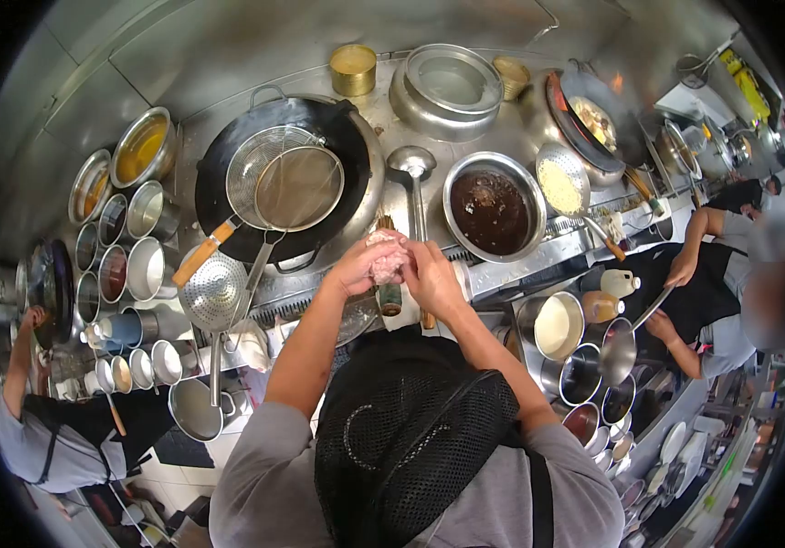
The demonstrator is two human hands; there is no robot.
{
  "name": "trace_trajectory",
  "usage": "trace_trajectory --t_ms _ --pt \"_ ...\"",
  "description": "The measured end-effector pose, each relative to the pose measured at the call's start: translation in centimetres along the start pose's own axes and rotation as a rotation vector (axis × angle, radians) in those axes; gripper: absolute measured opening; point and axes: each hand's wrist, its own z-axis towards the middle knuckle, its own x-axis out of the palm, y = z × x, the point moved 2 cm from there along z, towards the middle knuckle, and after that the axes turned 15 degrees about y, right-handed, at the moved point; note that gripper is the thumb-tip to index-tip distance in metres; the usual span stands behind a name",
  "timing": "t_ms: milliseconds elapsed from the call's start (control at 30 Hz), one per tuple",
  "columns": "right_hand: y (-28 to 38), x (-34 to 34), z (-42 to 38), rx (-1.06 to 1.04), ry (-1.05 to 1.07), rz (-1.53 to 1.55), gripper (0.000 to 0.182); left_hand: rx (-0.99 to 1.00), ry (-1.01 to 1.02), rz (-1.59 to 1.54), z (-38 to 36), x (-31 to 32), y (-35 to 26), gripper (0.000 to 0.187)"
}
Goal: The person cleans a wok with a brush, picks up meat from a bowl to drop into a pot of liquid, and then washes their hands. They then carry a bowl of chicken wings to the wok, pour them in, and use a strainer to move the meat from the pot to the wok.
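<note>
Pale pink lumpy food (387, 258), like raw minced meat, is held between my two hands in front of my chest. My left hand (357, 268) cups it from the left. The fingers of my right hand (431, 277) press on its right side. Behind my hands a ladle (416, 187) lies on the steel stove top. To the left, a large black wok (219, 196) has two wire strainers (299, 187) resting across it. A steel bowl of dark brown liquid (493, 212) stands to the right.
A perforated skimmer (213, 290) and many metal pots line the left. At the back stand a gold tin (353, 71) and a lidded pot (450, 87). A co-worker (716, 274) at the right holds a ladle; another person (54, 438) stands at the left.
</note>
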Motion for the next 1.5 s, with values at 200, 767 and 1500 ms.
trace_trajectory --t_ms 200,767,1500 --pt "-2.5 0.3 1.4 0.095 -0.007 0.804 0.018 0.042 -0.071 -0.087 -0.1 -1.0 0.6 0.028" --pt "-3.6 -7.5 3.1 -0.004 -0.083 1.815 0.02 0.285 -0.079 -0.183 1.6 -1.1 -0.3 0.028" --pt "-18.0 -11.3 2.4 0.39 -0.332 0.381 0.059 0.176 -0.154 -0.278 1.8 0.2 2.6 0.032"
